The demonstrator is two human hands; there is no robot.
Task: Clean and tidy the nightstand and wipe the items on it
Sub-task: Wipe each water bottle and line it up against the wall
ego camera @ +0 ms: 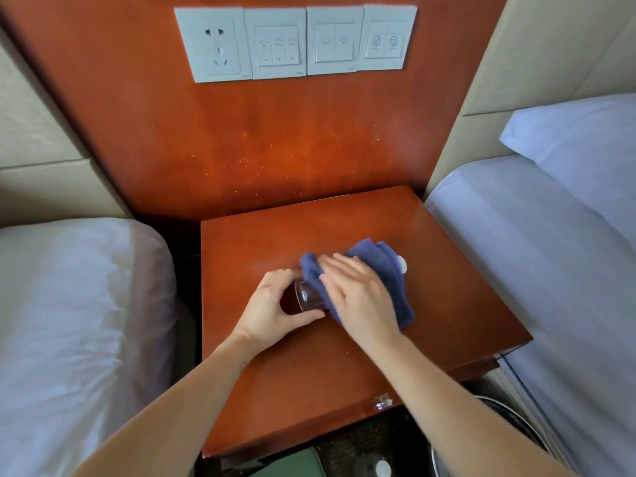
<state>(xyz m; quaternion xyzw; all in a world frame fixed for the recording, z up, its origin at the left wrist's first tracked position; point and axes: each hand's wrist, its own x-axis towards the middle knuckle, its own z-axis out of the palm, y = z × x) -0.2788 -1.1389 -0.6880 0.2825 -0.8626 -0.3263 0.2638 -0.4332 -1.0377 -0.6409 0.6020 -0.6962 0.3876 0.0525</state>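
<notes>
glass [305, 298] in left hand [270, 313], cloth [387, 266] over it

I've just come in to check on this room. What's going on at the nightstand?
A person is wiping a glass at the nightstand. The left hand holds the clear glass tipped on its side, fingers curled round it. The right hand lies flat on a blue cloth and presses it against the glass. A small white thing peeks out at the cloth's far edge, but I cannot tell what it is.
</notes>
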